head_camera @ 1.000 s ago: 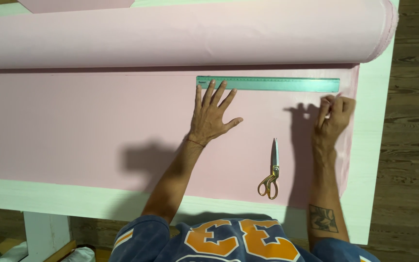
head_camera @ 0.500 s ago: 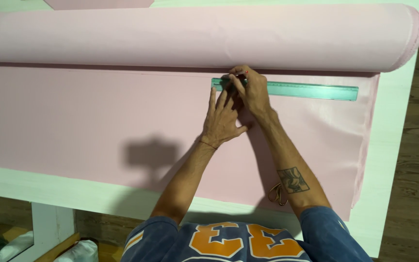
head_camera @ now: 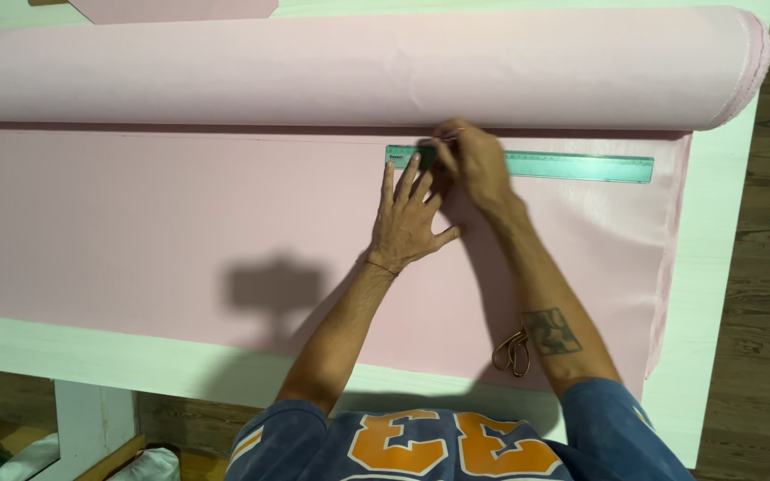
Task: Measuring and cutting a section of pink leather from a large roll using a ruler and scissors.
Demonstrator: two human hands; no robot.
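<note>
Head view: a green ruler (head_camera: 572, 166) lies flat on pink fabric (head_camera: 135, 223) just below the roll (head_camera: 314, 71), long axis left to right. Left hand (head_camera: 410, 219), fingers spread, presses its left end. Right hand (head_camera: 474, 160) is bunched over the ruler; grip unclear. The forearm partly hides the scissors (head_camera: 511, 349).

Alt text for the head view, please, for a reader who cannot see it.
A person's left hand presses flat on pink fabric beside a green ruler, while the right hand sits at the ruler's upper edge. A fabric roll lies behind, and scissors show partly under the right forearm.
</note>
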